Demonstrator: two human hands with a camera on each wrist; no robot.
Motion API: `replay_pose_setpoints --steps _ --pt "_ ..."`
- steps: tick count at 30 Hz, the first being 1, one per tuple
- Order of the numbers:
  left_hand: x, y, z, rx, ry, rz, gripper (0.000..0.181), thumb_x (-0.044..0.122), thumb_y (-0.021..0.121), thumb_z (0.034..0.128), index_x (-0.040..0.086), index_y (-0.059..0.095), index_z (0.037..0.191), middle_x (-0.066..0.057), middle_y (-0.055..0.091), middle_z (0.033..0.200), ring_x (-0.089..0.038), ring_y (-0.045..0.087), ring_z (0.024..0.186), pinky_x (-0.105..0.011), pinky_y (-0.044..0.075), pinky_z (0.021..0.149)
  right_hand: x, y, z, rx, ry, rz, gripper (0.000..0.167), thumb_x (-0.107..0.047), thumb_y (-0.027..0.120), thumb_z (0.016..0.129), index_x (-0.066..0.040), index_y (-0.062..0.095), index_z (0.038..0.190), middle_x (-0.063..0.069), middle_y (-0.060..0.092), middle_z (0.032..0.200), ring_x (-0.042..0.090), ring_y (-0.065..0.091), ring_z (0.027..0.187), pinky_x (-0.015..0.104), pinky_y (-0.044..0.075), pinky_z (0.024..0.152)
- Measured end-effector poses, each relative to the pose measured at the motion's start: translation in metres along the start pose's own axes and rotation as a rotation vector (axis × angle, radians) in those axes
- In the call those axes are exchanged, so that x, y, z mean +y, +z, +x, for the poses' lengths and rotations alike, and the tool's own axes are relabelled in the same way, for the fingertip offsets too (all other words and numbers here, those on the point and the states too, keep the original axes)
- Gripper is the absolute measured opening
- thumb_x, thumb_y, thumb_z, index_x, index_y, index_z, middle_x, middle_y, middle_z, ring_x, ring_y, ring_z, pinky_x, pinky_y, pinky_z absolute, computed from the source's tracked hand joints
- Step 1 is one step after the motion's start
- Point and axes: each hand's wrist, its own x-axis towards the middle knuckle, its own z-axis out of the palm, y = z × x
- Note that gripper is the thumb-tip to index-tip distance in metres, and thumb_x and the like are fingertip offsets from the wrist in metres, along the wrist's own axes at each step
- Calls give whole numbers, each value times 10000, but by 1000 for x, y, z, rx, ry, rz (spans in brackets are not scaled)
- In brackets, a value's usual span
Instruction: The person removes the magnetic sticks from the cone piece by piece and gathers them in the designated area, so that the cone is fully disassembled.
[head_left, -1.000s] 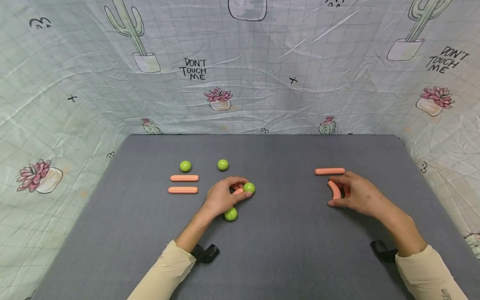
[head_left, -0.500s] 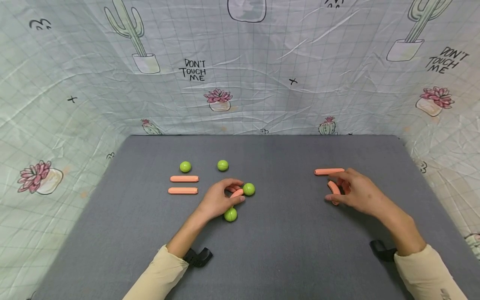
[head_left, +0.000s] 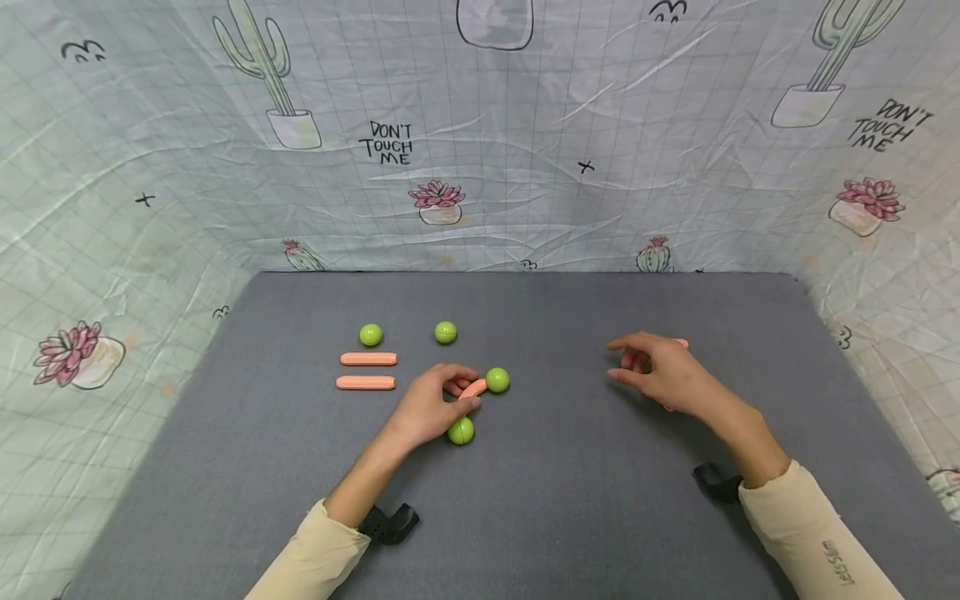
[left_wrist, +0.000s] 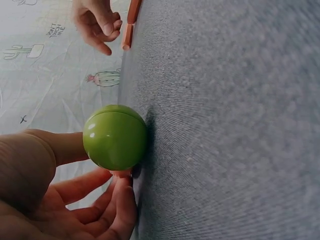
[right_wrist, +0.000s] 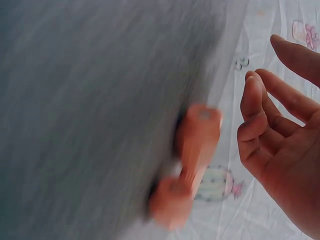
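In the head view my left hand (head_left: 435,406) is around a short curved orange rod (head_left: 472,389), thumb and fingers spread apart; whether they touch it is unclear. A green ball (head_left: 497,380) sits at the rod's far end, and another green ball (head_left: 461,431) lies just below the thumb. The left wrist view has a green ball (left_wrist: 115,137) in front of my thumb. My right hand (head_left: 660,371) holds nothing, its fingers parted above the table. Behind it, a straight orange rod (head_left: 682,342) is mostly covered. Two orange rods, one of them here (right_wrist: 200,135), appear blurred beside that hand in the right wrist view.
Two straight orange rods, an upper one (head_left: 369,359) and a lower one (head_left: 366,382), lie parallel left of my left hand. Beyond them are two more green balls, left (head_left: 371,335) and right (head_left: 446,332). A printed cloth (head_left: 525,217) walls the grey table (head_left: 555,508).
My right hand has let go of the curved orange rod and moved left. My left hand has loosened and drawn back slightly from the green ball at the rod's end.
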Motion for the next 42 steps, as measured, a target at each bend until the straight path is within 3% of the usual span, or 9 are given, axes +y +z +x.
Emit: replay_pose_setpoints --steps 4,6,17,23,30,42 --pt "-2 0 -2 3 -14 13 334 113 818 897 70 737 1218 -69 717 1070 -192 677 950 -338 535 833 -8 10 10 -9 -40 10 352 -168 771 955 -21 702 1268 29 683 940 96 572 772 233 475 663" --pt "-3 0 -2 2 -18 15 323 109 816 898 79 742 1211 -60 719 1058 -179 668 937 -330 528 823 -12 15 14 -25 -49 22 340 -169 768 958 -28 710 1261 19 684 929 103 583 785 232 483 681" --pt "-5 0 1 2 18 15 272 103 832 880 111 785 1148 -37 735 1002 -128 658 870 -285 520 790 -36 38 33 -139 -29 82 358 -207 758 969 -58 702 1289 20 697 946 118 600 818 253 492 694" --pt "-5 0 3 -3 10 -3 262 112 836 880 147 800 1137 -7 750 982 -103 655 853 -281 530 785 -47 50 41 -176 -106 47 370 -198 749 975 -18 691 1293 35 689 924 93 567 731 246 469 649" --pt "-2 2 5 5 39 10 262 107 832 884 132 796 1143 -25 759 990 -120 670 852 -292 545 773 -59 60 47 -212 -137 58 381 -184 757 967 -11 682 1298 38 684 901 74 565 713 231 473 654" --pt "-1 0 3 16 -69 -9 163 142 833 885 116 799 1043 -16 719 880 -92 622 766 -267 513 709 -72 69 56 -270 -149 68 412 -238 748 980 -63 664 1344 27 680 904 84 577 714 236 483 653"
